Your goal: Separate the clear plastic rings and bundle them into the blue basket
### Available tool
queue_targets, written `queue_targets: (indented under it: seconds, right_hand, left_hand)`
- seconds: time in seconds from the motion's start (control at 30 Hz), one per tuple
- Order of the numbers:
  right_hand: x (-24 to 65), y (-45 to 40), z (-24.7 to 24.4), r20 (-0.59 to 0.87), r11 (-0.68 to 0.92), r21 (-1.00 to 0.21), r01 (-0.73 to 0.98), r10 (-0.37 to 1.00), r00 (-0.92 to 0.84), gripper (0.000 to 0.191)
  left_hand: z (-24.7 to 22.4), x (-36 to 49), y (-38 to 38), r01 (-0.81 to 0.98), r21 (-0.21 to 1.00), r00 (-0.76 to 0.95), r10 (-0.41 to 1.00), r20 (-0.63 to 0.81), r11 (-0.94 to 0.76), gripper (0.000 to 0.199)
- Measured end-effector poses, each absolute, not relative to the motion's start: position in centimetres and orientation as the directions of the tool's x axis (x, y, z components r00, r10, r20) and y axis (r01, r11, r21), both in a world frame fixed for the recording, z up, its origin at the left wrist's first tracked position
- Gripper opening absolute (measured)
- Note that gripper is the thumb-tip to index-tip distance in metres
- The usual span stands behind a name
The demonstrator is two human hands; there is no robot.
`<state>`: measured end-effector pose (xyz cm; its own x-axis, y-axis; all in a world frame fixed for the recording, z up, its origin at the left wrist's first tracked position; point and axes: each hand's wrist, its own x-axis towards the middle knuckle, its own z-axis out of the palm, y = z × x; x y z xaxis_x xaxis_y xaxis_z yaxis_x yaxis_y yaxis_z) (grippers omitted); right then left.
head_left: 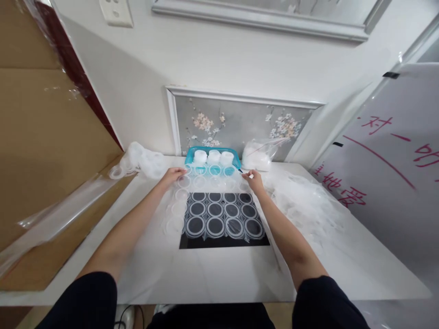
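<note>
Both hands reach forward over the white table, at the two sides of a clear plastic sheet (215, 183) patterned with rings. My left hand (176, 174) pinches its far left edge. The closed fingers of my right hand (254, 179) are at its far right side, with a small white piece showing at them. The near part of the sheet lies over a black mat (224, 242), where its rings stand out. Just beyond the hands is a turquoise tray (236, 157) holding three white stacks (214, 157).
Clear ringed plastic is heaped on the table (212, 278) at the right (305, 205), with white rings (140, 160) at the back left. A filled plastic bag (257, 155) stands by the wall. Cardboard (51, 151) borders the left, a whiteboard (387, 160) the right.
</note>
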<state>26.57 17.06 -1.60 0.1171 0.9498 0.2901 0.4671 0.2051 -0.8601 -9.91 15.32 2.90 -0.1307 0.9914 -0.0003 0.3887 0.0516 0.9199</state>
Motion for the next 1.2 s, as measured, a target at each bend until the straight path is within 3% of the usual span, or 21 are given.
queue_targets:
  seconds: [0.13, 0.3, 0.43, 0.53, 0.63, 0.67, 0.73, 0.8, 0.93, 1.0, 1.2]
  right_hand:
    - [28.1, 15.5, -1.9, 0.32, 0.273, -0.845, 0.46, 0.947, 0.027, 0.042]
    - [28.4, 16.2, -1.6, 0.276, 0.191, -0.791, 0.582, 0.959, 0.061, 0.038]
    - [26.5, 16.9, -1.3, 0.255, 0.083, -0.762, 0.643, 0.95, 0.18, 0.03]
    - [26.8, 14.5, -1.3, 0.261, 0.078, -0.752, 0.655, 0.947, 0.187, 0.027]
    - [29.3, 9.0, -1.7, 0.246, 0.16, -0.733, 0.661, 0.969, 0.037, 0.034]
    - [30.4, 6.8, -1.9, 0.221, 0.224, -0.711, 0.666, 0.971, -0.091, 0.036]
    - [32.2, 2.6, -2.3, 0.155, 0.326, -0.644, 0.692, 0.941, -0.299, 0.037]
    - [33.0, -0.6, -2.7, 0.136, 0.428, -0.556, 0.713, 0.893, -0.43, 0.033]
    - [32.8, -2.5, -3.4, 0.183, 0.595, -0.363, 0.717, 0.8, -0.572, 0.03]
    - [32.9, -1.7, -3.1, 0.207, 0.627, -0.261, 0.734, 0.779, -0.592, 0.033]
    - [37.0, 1.1, 1.5, 0.363, 0.589, -0.06, 0.806, 0.765, -0.532, 0.027]
  left_hand:
    - [2.8, -11.4, 13.4, 0.353, 0.932, -0.061, 0.996, -0.068, 0.086, 0.038]
    - [2.3, -11.4, 14.4, 0.468, 0.844, -0.117, 0.965, -0.235, 0.262, 0.028]
    - [2.5, -9.3, 16.1, 0.578, 0.77, -0.231, 0.959, -0.164, 0.271, 0.029]
    - [2.7, -9.2, 14.3, 0.67, 0.726, -0.239, 0.971, 0.012, 0.156, 0.051]
    - [1.7, -11.4, 8.9, 0.739, 0.674, -0.113, 0.985, 0.13, -0.004, 0.062]
    - [1.2, -12.4, 6.6, 0.757, 0.651, -0.023, 0.992, 0.123, -0.063, 0.057]
    - [0.3, -14.4, 2.3, 0.784, 0.524, 0.368, 0.929, 0.039, -0.332, 0.047]
    - [-0.5, -15.5, -1.0, 0.777, 0.422, 0.512, 0.859, 0.005, -0.466, 0.043]
    - [-0.4, -14.7, -2.8, 0.792, 0.251, 0.561, 0.825, 0.059, -0.557, 0.035]
    - [0.6, -13.7, -2.0, 0.787, 0.228, 0.567, 0.818, 0.098, -0.573, 0.038]
    - [4.0, -12.0, -1.2, 0.716, 0.402, 0.472, 0.82, 0.324, -0.571, 0.03]
